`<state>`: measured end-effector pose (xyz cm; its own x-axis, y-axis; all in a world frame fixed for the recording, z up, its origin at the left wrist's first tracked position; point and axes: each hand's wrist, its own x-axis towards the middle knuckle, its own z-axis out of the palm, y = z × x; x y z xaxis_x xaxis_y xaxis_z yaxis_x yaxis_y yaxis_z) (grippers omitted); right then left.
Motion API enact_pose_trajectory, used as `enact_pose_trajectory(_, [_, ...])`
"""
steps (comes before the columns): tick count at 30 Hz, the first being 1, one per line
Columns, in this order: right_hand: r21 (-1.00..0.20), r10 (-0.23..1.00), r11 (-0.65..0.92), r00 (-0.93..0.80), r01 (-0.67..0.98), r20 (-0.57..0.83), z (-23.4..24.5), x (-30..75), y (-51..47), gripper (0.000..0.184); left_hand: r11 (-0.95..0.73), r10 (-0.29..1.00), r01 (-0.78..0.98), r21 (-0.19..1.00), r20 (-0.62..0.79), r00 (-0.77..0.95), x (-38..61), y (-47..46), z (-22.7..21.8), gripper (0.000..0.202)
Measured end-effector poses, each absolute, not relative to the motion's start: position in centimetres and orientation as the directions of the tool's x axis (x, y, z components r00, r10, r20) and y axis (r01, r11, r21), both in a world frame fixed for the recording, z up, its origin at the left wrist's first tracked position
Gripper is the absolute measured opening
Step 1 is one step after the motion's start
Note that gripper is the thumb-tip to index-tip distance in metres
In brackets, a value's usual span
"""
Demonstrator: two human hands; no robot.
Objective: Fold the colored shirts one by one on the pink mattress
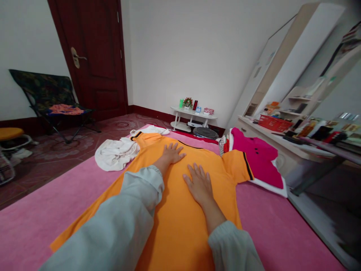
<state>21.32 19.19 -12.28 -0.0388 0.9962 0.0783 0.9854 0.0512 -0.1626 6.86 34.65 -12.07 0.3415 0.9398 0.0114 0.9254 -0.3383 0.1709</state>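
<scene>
Grey sleeves fill the near foreground, leading to both hands pressed flat on an orange shirt spread across the pink bed cover. Left hand lies open near the collar; right hand rests open, fingers spread, mid-chest. Neither grips anything. By my judgement, the shirt is laid out and smoothed but not folded. A white garment and a magenta shirt lie beside it.

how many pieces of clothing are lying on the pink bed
3. An orange shirt lies spread flat in the middle under both hands, a white garment is bunched up at its left, and a pink shirt lies at its right. More may be hidden behind them.
</scene>
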Motion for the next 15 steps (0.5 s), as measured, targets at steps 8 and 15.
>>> enact_pose_trajectory(8, [-0.171,0.996,0.047,-0.034,0.984,0.078,-12.3,21.4,19.2,0.059,-0.413,0.911,0.901,0.131,0.043,0.411,2.4,27.4,-12.2,0.075])
enact_pose_trajectory(15, [-0.2,0.996,0.06,-0.046,0.978,0.073,-12.3,21.7,19.1,0.058,-0.446,0.895,0.89,0.092,0.039,0.445,-4.5,17.1,-11.8,0.071])
